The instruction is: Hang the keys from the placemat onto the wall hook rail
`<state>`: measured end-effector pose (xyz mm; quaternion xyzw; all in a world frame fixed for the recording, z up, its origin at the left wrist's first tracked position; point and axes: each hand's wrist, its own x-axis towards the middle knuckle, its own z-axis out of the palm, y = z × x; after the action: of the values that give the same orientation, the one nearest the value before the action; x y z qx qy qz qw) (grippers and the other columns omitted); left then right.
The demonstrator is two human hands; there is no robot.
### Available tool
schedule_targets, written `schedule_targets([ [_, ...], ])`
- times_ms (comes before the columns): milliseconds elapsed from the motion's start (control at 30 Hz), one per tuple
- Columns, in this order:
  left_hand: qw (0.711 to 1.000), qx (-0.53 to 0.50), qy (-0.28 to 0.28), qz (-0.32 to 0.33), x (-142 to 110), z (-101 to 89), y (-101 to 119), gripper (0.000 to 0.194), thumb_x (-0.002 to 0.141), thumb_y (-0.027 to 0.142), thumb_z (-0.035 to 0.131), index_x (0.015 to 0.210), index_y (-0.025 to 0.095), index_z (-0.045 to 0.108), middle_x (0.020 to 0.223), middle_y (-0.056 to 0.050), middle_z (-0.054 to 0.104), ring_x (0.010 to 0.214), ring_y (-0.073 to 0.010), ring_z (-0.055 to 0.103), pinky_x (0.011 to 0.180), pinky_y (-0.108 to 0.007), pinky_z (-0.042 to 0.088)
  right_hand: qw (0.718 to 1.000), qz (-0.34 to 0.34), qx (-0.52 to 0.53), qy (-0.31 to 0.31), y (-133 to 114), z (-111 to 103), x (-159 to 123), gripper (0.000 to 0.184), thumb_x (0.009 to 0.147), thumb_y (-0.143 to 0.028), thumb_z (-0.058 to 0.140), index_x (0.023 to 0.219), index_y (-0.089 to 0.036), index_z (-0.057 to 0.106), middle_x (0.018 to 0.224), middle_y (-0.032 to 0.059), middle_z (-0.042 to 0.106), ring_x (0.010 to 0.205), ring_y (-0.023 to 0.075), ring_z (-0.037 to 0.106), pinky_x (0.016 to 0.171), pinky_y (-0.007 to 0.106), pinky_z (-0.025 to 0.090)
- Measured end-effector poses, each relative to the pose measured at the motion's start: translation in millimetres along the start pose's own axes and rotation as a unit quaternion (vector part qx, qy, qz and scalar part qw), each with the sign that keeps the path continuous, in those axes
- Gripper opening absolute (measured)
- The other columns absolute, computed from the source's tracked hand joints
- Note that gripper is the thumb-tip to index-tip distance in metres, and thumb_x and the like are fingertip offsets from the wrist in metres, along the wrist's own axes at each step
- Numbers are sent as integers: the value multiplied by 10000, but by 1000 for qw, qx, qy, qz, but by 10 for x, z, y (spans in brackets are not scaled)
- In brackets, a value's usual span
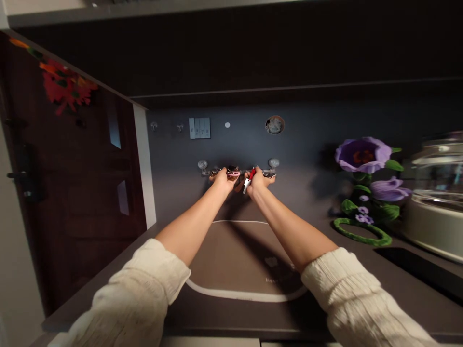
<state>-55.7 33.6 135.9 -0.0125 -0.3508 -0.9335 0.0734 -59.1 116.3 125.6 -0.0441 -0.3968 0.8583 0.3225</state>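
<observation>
Both my arms, in cream knitted sleeves, reach forward to a small hook rack (206, 172) fixed to the dark back wall by clear suction cups (274, 163). My left hand (223, 180) is closed at the rack's left half, around small dark and pinkish items (234, 175) too small to make out. At the right half my right hand (258, 180) is closed, with a red-topped key (247, 185) sticking out on its left side, its silver part pointing down. Both hands hide much of the rack and what hangs there.
Below lies a brown mat (231, 255) with a pale border on the dark counter. Purple artificial flowers (363, 154) and a white-and-clear appliance (439, 207) stand right. Overhead is a dark cabinet (231, 53); switches (199, 128) sit on the wall, a dark door (83, 193) left.
</observation>
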Motion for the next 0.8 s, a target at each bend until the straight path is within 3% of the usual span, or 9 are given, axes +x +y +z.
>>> schedule_targets([
  [133,1000,6,-11,2,-156,32,24,184,848,193,425,1030,215,406,841,-36,576,635,-130,599,538,-281,518,1000,-7,23,-16,-124,-6,-54,555,794,-288,478,1209,-329,112,598,-100,444,434,66,507,468,207,503],
  [267,999,23,-1,24,-429,-98,-53,348,801,87,464,1057,269,315,846,4,551,585,-112,595,541,-294,521,998,-6,9,-68,-141,-162,-305,565,751,-258,520,1175,-311,149,618,-97,465,444,70,512,496,214,507],
  [467,985,158,-42,-46,-798,-637,-168,336,782,75,462,1006,266,299,780,8,548,548,-134,598,505,-337,517,973,-10,-165,-162,81,-725,-653,611,712,-297,554,1217,-292,209,779,-32,552,528,98,545,505,242,500],
  [600,967,241,-37,-75,-928,-1002,-231,330,732,122,561,978,248,380,675,42,509,477,-99,545,490,-314,504,953,64,-236,-179,149,-1028,-775,638,634,-207,614,1199,-262,323,840,-5,582,576,108,549,520,249,497],
  [733,946,316,-60,-48,-959,-1259,-293,316,667,200,651,945,200,500,635,25,539,491,-90,534,500,-247,479,912,84,-332,-227,109,-1186,-793,481,605,-167,614,1069,-192,490,827,18,610,594,105,546,527,232,466],
  [800,922,380,-66,-27,-964,-1355,-307,289,642,239,674,895,172,552,615,7,560,491,-93,525,491,-226,449,873,79,-405,-259,79,-1250,-773,350,614,-168,599,962,-162,562,738,24,617,572,109,535,530,230,445],
])
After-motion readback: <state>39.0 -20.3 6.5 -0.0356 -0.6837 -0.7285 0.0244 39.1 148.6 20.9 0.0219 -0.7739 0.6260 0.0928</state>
